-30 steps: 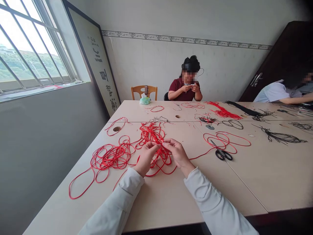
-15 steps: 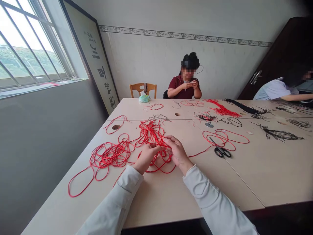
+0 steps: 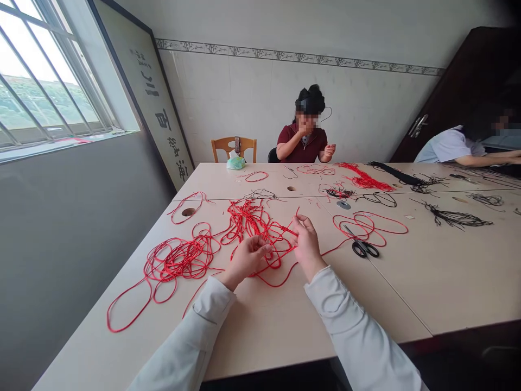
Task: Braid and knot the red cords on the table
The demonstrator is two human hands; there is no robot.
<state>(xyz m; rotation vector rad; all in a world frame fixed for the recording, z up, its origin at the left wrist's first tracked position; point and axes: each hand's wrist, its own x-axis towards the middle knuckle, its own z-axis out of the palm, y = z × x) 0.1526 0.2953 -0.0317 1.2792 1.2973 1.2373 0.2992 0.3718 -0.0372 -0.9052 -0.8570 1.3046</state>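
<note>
My right hand [image 3: 306, 244] is closed on a red cord [image 3: 288, 230], its fingers pinching a braided part while a short end sticks up above them. Another red strand slants from beneath that hand down towards my left hand [image 3: 247, 258]. The left fingers are curled, thumb and forefinger together; whatever is between them is hidden. Just beyond both hands lies a heap of braided red cord [image 3: 246, 214] on the table. Left of my left hand rests a loose coil of smooth red cord [image 3: 179, 260].
Black-handled scissors [image 3: 365, 248] lie on the right, beside looped red cord [image 3: 396, 232]. Black cord bundles [image 3: 458, 218] and a red bundle [image 3: 364, 178] are farther off. A person in dark red [image 3: 303, 144] sits opposite; another person [image 3: 448, 144] is at far right.
My hands have moved apart, the right one drawing cord away from the heap and the left pulling back slightly. The person opposite has raised one hand to the face.
</note>
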